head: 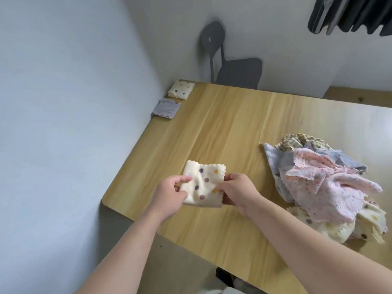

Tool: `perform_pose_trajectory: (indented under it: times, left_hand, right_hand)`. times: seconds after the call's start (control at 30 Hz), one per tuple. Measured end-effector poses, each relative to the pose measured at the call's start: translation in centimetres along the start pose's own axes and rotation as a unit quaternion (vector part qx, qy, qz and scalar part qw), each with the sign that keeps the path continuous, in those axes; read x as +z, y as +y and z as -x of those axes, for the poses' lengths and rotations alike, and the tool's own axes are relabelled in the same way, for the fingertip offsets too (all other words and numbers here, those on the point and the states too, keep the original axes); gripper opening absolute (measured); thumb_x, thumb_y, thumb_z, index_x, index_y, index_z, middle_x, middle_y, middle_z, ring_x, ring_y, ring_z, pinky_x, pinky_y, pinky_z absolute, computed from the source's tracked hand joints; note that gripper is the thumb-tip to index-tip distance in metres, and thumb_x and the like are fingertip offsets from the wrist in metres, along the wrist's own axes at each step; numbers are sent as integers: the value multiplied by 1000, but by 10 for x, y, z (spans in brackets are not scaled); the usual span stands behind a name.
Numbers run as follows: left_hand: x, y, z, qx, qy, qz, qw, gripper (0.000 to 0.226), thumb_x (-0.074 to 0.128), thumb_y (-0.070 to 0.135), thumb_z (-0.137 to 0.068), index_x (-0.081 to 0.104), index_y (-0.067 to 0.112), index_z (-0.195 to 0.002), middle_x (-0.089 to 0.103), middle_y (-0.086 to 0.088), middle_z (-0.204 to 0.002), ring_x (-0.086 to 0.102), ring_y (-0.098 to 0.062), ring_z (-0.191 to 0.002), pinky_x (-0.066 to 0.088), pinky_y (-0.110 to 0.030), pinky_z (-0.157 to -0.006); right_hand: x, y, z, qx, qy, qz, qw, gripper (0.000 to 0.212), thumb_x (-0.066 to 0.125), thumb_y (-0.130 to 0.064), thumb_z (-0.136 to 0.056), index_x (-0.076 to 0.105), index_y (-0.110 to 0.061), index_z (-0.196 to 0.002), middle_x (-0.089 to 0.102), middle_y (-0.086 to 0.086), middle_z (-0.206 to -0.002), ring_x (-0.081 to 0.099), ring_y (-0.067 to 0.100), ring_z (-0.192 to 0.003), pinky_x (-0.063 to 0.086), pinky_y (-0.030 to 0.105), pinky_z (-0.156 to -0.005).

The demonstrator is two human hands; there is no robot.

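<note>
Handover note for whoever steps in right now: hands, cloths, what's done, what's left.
Left hand: pinches the left edge of the cream dotted cloth.
Right hand: pinches its right edge.
The cloth is folded small, over the near left part of the table.
Done: a dotted square and a grey square lie folded at the far left corner.
Left: finish and place this cloth, then fold the loose pile on the right.
</note>
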State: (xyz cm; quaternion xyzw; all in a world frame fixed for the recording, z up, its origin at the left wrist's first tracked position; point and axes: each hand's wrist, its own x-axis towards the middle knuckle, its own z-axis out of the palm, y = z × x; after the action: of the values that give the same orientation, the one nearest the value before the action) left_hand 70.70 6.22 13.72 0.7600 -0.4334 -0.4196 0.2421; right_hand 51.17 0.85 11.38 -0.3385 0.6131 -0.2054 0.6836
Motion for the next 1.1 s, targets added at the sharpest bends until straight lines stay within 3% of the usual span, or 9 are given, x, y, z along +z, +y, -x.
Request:
perform_pose_trajectory:
  times: [0.17, 0.33, 0.5, 0.63, 0.77, 0.83, 0.9, 1.0, 1.1]
  left_hand:
    - [-29, -11, -68, 25, 7, -49, 998, 52, 58, -5, -84, 71, 39, -108, 67, 17, -114, 61, -6, -78, 48, -15, -65]
    - [-55, -31, -150, 57, -15, -89, 994, 50, 59, -6, -86, 72, 30, -117, 60, 24, -123, 59, 0, -87, 47, -7, -76]
    - [-84, -54, -236, 74, -42, -133, 987, 49, 58, -6, -88, 70, 25, -124, 59, 17, -128, 56, 7, -82, 42, -3, -76]
    - [-109, -64, -298, 101, -46, -191, 975, 49, 58, -3, -91, 66, 21, -133, 54, 9, -142, 60, -12, -110, 44, -20, -99]
    - [-132, -75, -344, 97, -7, -265, 959, 53, 58, 8, -96, 52, 20, -147, 31, 1, -163, 37, -17, -144, 27, -16, -112]
    - [-136, -82, -357, 89, 1, -331, 939, 55, 55, 13, -98, 45, 22, -151, 16, 0, -168, 24, -20, -151, 25, -30, -120]
    - [-132, -91, -362, 124, -8, -371, 920, 55, 50, 9, -97, 44, 18, -151, 18, -1, -168, 20, -22, -152, 24, -36, -122]
    - [-123, -100, -364, 158, -67, -364, 915, 63, 48, 1, -95, 37, 15, -155, 23, 1, -167, 17, -17, -153, 19, -30, -124]
    - [-119, -108, -367, 165, -104, -375, 906, 72, 47, -3, -94, 25, 15, -160, 13, 2, -169, 6, -15, -156, 10, -27, -125]
  right_hand:
    - [41, -24, -51, 25, 0, -9, 1000, 18, 56, 6, -86, 69, -3, -94, 75, 15, -97, 75, 31, -86, 64, 39, -73]
    - [81, -39, -111, 33, 36, -5, 999, 17, 56, 5, -86, 66, 1, -100, 74, 17, -100, 75, 31, -88, 64, 42, -76]
    - [129, -56, -183, 53, 77, 3, 996, 17, 59, 4, -83, 65, -8, -94, 74, 13, -95, 75, 30, -84, 63, 45, -80]
    - [172, -78, -242, 57, 92, 2, 994, 21, 57, 3, -80, 66, -10, -94, 75, 11, -93, 75, 28, -81, 63, 46, -79]
    - [210, -98, -289, 50, 76, 8, 996, 25, 60, -3, -85, 66, -13, -107, 74, 10, -96, 74, 28, -88, 61, 44, -85]
    - [221, -101, -300, 54, 74, 35, 995, 41, 60, -10, -89, 60, -15, -129, 72, 8, -103, 72, 26, -93, 60, 36, -81]
    - [224, -100, -303, 72, 77, 48, 993, 48, 58, -12, -91, 55, -16, -138, 70, 7, -111, 69, 24, -97, 55, 31, -76]
    - [227, -98, -308, 85, 85, 38, 992, 48, 56, -13, -91, 54, -16, -139, 69, 6, -115, 67, 24, -101, 56, 34, -84]
    - [232, -105, -314, 78, 77, 1, 994, 40, 57, -13, -91, 62, -14, -132, 69, 6, -113, 67, 26, -108, 55, 41, -98]
